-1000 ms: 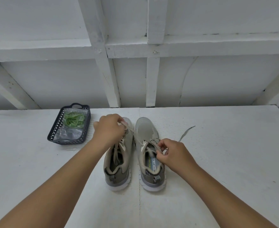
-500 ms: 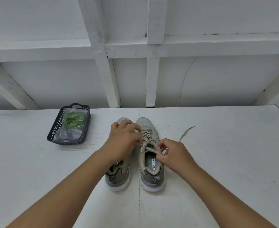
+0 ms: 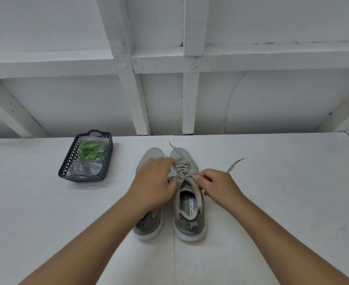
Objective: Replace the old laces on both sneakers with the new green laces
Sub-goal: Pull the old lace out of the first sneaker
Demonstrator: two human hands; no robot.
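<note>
Since a second ago our left hand point(image 3: 154, 183) has crossed onto the right sneaker point(image 3: 187, 194), pinching its beige lace point(image 3: 182, 170); our right hand point(image 3: 217, 187) pinches the other side. Both grey sneakers stand mid-table, toes away, left sneaker point(image 3: 152, 223) half-hidden. Green laces point(image 3: 91, 152) lie bagged in the basket point(image 3: 65, 165), left.
</note>
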